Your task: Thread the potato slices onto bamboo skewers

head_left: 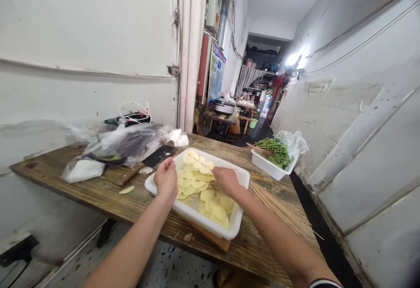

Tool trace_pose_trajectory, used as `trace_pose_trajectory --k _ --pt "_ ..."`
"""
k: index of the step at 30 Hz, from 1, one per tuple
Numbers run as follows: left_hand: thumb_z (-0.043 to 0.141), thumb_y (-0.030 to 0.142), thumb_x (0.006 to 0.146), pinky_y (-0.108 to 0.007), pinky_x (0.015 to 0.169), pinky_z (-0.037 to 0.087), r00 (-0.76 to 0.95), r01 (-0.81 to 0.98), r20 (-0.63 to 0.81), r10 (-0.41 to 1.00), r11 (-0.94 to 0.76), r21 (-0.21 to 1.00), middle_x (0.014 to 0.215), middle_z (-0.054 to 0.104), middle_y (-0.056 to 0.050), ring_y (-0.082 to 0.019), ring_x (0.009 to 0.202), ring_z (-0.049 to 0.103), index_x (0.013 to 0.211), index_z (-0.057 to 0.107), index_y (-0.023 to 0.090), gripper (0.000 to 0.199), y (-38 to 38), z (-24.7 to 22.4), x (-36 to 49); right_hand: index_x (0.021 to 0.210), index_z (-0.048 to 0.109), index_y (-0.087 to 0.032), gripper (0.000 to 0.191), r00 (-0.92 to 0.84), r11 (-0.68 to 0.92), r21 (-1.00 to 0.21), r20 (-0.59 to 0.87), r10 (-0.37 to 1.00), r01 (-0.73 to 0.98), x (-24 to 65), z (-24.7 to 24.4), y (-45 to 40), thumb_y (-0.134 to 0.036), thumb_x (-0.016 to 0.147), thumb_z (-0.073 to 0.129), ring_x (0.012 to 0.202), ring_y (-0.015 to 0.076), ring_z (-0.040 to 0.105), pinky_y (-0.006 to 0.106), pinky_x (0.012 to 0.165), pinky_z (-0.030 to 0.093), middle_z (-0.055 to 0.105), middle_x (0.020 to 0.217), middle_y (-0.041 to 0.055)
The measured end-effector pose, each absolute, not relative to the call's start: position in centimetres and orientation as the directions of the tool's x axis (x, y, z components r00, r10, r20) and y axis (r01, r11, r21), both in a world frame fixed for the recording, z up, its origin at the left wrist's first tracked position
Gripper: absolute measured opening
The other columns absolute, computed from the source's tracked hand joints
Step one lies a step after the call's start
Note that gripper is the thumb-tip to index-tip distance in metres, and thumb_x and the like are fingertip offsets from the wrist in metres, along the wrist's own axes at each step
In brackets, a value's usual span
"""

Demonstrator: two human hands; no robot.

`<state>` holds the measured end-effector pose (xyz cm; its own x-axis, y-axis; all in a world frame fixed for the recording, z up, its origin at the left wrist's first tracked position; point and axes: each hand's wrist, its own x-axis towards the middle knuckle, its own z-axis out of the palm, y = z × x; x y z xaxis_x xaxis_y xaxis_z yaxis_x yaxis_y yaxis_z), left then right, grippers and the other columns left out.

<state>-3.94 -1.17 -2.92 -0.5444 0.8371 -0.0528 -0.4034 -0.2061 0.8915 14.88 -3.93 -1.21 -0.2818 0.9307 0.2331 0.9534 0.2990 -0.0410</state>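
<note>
Over a white plastic tub (229, 170) heaped with raw potato slices (200, 187), the left hand (166, 178) and right hand (226, 181) are half-closed (can't tell if gripping).

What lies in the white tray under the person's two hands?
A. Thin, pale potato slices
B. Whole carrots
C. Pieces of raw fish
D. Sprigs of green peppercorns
A. The white plastic tray holds many thin, pale potato slices, spread under the left hand and the right hand.
</note>
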Motion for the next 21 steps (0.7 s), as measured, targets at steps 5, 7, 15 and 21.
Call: trace_pose_trajectory --k 5,7,15,21 --pt "0.063 0.017 0.072 -0.024 0.071 0.046 -0.316 -0.576 -0.145 0.938 -0.068 0.815 0.072 0.063 -0.001 -0.009 0.065 0.058 0.079 0.063 0.015 0.007 -1.3 -2.4 -3.6 0.091 0.059 -0.016 0.022 -0.323 0.344 -0.044 0.251 0.912 0.938 14.7 -1.2 -6.2 -0.017 0.092 0.037 0.075 0.0187 0.060 0.025 0.063 0.034 0.067 0.084 0.0087" --pt "0.064 0.015 0.071 -0.026 0.070 0.048 -0.261 -0.618 -0.141 0.955 -0.053 0.784 0.069 0.063 -0.001 -0.009 0.060 0.057 0.075 0.063 0.014 0.004 -1.5 -2.1 -3.5 0.093 0.058 -0.016 0.022 -0.342 0.369 -0.058 0.263 0.902 0.928 14.6 -1.2 -7.2 -0.017 0.091 0.037 0.077 0.0189 0.060 0.025 0.063 0.035 0.067 0.087 0.0087" --pt "0.066 0.014 0.069 -0.025 0.067 0.052 -0.299 -0.676 -0.081 0.951 -0.151 0.722 0.075 0.068 -0.001 -0.010 0.065 0.063 0.082 0.067 0.016 0.013 -1.8 -2.0 -3.5 0.086 0.060 -0.018 0.023 -0.348 0.429 -0.215 0.331 0.877 0.877 15.0 -1.4 -8.3 -0.021 0.091 0.038 0.074 0.0173 0.059 0.024 0.063 0.034 0.066 0.081 0.0061" --pt "0.071 0.020 0.065 -0.028 0.064 0.053 -0.337 -0.613 -0.044 0.940 -0.184 0.768 0.076 0.070 -0.002 -0.012 0.059 0.062 0.089 0.069 0.016 0.024 -1.5 -2.7 -3.3 0.076 0.058 -0.017 0.024 -0.333 0.461 -0.450 0.337 0.881 0.764 15.2 -1.9 -8.1 -0.021 0.090 0.039 0.066 0.0161 0.054 0.025 0.062 0.034 0.061 0.071 0.0058"
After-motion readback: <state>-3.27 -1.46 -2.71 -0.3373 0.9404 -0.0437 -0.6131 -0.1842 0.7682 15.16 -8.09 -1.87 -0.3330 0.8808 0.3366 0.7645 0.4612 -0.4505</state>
